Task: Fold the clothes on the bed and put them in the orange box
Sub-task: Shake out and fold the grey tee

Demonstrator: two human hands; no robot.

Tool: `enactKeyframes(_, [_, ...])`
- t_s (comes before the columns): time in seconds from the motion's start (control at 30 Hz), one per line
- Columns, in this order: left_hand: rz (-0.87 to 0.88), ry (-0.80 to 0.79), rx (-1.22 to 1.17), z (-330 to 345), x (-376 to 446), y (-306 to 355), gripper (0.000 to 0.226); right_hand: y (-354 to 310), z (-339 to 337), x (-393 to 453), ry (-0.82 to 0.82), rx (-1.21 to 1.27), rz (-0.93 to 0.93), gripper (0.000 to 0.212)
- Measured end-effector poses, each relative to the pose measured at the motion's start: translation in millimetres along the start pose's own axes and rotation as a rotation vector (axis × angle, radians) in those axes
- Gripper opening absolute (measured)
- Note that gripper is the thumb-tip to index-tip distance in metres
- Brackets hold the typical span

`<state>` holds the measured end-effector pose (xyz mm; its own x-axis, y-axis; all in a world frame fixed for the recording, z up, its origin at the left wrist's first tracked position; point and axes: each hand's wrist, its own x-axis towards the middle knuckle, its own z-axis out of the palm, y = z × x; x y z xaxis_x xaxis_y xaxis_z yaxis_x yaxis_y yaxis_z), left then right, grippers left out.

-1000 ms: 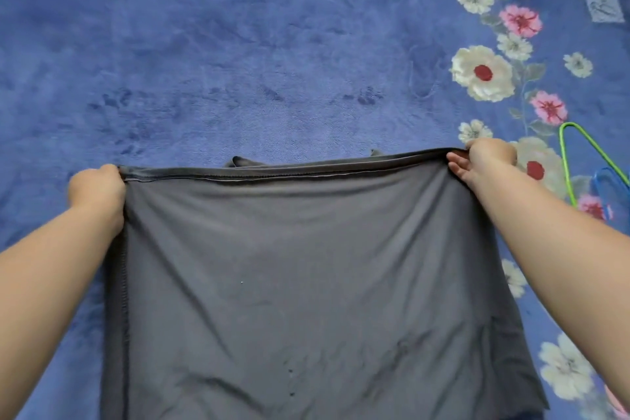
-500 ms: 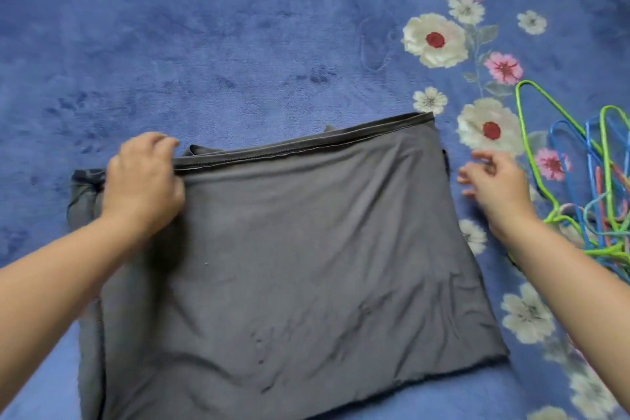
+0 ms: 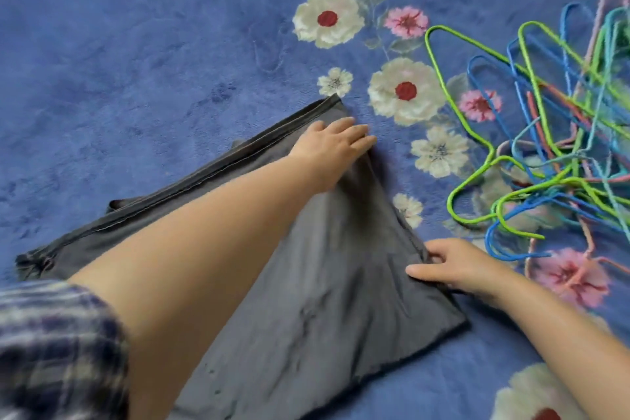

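Note:
A grey folded garment (image 3: 327, 310) lies flat on the blue bedspread, its stitched hem running along the far-left side. My left hand (image 3: 335, 143) reaches across it and rests flat, fingers straight, on its far right corner. My right hand (image 3: 456, 266) grips the garment's right edge, thumb on top of the cloth and fingers curled at the fold. The orange box is not in view.
A tangle of green, blue and pink wire hangers (image 3: 552, 133) lies on the bed to the right, close beyond my right hand. The blue bedspread (image 3: 136, 61) has a flower print down its right side. A plaid sleeve (image 3: 58, 348) shows at bottom left.
My left hand has swept from the garment's left end across to its far right corner. My right hand has dropped to the right edge and taken hold of it. The view has shifted right.

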<state>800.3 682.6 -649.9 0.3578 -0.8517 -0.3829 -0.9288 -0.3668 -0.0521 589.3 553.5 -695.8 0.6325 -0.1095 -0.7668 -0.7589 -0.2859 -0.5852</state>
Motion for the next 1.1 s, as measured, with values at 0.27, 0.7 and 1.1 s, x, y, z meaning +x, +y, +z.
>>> enactKeyframes(0.27, [0.033, -0.214, 0.283, -14.2, 35.0, 26.3, 0.048, 6.0, -3.9, -5.9, -0.388, 0.301, 0.035, 0.067])
enactKeyframes(0.7, [-0.255, -0.071, -0.034, -30.0, -34.5, -16.3, 0.043, -20.6, 7.2, -46.7, -0.491, 0.392, -0.203, 0.012])
enactKeyframes(1.1, [-0.396, 0.170, -0.398, 9.7, -219.9, -95.1, 0.044, -135.5, 150.8, -77.7, -0.714, 0.044, -0.294, 0.030])
